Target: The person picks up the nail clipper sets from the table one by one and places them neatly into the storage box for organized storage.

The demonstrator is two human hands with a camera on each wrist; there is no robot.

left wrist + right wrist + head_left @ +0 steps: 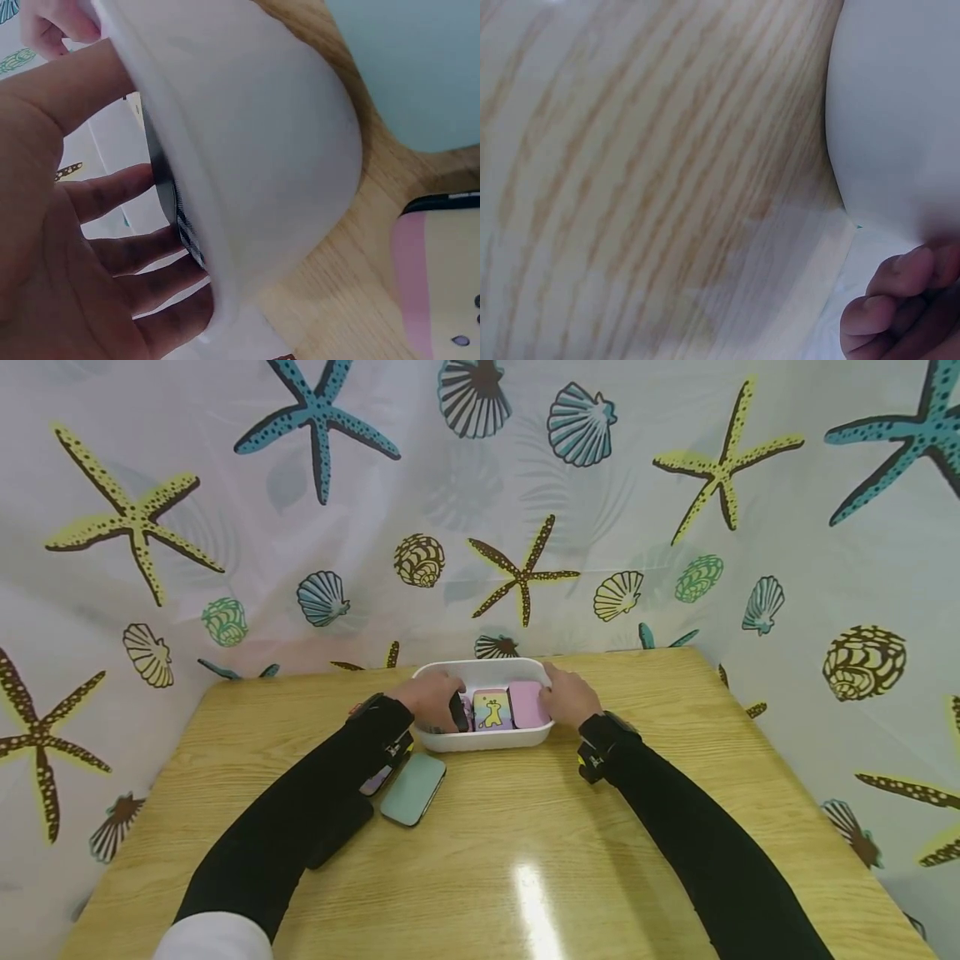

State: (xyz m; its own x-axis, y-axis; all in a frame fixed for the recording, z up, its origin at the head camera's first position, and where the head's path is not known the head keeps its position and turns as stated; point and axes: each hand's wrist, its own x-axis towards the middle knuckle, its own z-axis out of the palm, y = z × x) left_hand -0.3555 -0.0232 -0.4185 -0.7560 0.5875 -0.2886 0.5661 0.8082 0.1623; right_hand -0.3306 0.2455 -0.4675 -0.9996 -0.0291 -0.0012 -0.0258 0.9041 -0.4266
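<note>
A white oblong plastic bin (pixel 480 742) sits toward the back of the table, with small flat cases inside. My left hand (pixel 435 697) reaches into its left end and pinches a dark case (pixel 458 712) between thumb and fingers. In the left wrist view the fingertips lie against that dark case (pixel 161 172), just inside the bin's rim. Beside it stand a case with a yellow giraffe (pixel 492 710) and a plain pink case (pixel 529 704). My right hand (pixel 572 695) grips the bin's right end, its thumb and fingers at the rim.
On the table (pixel 465 877), in front of the bin's left end, lies a pale teal case (pixel 413 788). Next to it a patterned case (pixel 375 780) and a black flat item (pixel 341 833) are partly hidden by my left arm. A curtain with starfish and shells (pixel 480 485) hangs behind.
</note>
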